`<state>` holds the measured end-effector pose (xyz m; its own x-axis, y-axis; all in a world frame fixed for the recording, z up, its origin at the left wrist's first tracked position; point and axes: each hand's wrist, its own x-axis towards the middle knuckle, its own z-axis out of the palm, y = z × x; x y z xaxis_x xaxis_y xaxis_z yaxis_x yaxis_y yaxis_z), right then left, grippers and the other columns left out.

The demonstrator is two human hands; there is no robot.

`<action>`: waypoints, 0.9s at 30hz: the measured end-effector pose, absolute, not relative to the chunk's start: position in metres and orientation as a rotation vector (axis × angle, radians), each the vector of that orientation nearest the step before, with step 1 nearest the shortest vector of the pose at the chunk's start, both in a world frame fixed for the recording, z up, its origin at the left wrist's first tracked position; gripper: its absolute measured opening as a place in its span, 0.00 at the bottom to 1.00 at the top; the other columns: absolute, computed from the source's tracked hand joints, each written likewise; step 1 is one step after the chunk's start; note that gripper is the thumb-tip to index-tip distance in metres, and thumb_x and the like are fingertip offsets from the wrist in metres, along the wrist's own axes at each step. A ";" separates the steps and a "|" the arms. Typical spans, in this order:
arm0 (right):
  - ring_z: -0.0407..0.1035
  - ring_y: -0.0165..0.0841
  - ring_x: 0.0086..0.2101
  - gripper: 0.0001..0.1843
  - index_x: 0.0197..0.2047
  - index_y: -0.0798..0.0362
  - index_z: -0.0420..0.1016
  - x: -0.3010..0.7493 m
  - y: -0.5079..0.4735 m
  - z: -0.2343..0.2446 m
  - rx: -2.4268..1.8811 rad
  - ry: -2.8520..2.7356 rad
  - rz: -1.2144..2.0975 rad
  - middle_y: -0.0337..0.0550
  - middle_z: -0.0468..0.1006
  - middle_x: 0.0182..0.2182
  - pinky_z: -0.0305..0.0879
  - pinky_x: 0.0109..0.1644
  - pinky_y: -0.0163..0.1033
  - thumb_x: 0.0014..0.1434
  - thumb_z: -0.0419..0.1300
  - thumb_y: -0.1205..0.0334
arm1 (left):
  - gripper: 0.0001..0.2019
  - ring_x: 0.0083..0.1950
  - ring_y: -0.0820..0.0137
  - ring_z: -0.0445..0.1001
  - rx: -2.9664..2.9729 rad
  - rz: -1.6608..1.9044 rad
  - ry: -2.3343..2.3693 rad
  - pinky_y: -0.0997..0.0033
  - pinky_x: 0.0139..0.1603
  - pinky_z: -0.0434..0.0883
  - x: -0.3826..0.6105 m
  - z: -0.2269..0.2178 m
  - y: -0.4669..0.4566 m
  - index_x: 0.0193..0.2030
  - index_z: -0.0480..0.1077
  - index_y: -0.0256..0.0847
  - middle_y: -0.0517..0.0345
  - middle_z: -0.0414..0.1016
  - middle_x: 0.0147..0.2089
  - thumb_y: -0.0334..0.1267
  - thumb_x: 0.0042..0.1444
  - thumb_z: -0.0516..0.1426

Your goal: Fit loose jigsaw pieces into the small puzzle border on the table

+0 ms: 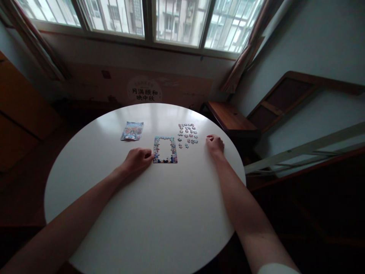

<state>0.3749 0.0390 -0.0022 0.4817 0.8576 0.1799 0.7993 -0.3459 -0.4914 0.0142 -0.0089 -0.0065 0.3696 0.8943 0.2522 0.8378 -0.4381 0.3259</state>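
A jigsaw puzzle border lies flat on the white table, its pieces joined around a bare middle. My left hand rests in a loose fist at the border's left side, thumb end at its edge. To the right of the border, several loose puzzle pieces are spread in rough rows. Beyond them, near the table's right edge, my right hand rests with curled fingers and no piece visible in it. The undersides of both hands are hidden.
A printed picture packet lies at the back left of the round white table. Behind the table's right rim stands a wooden bench. Barred windows and a wall with a printed panel are beyond.
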 end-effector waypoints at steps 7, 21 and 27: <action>0.72 0.41 0.46 0.14 0.46 0.49 0.78 0.375 0.040 -0.004 -2.226 -1.410 0.164 0.47 0.81 0.42 0.59 0.54 0.46 0.60 0.55 0.61 | 0.22 0.23 0.71 0.61 2.540 0.556 1.558 0.70 0.27 0.49 0.015 -0.004 -0.012 0.20 0.66 0.40 0.56 0.68 0.20 0.48 0.61 0.49; 0.72 0.41 0.46 0.14 0.46 0.47 0.78 0.374 0.039 -0.002 -2.225 -1.429 0.160 0.45 0.81 0.42 0.58 0.55 0.47 0.60 0.54 0.61 | 0.21 0.24 0.70 0.62 2.548 0.512 1.580 0.70 0.28 0.49 0.014 -0.004 -0.011 0.22 0.68 0.41 0.56 0.69 0.21 0.48 0.61 0.49; 0.72 0.41 0.46 0.14 0.46 0.47 0.78 0.374 0.039 -0.002 -2.233 -1.425 0.166 0.45 0.81 0.42 0.58 0.54 0.47 0.59 0.54 0.61 | 0.20 0.24 0.70 0.62 2.545 0.508 1.584 0.70 0.28 0.49 0.014 -0.003 -0.013 0.22 0.67 0.41 0.56 0.69 0.21 0.48 0.61 0.49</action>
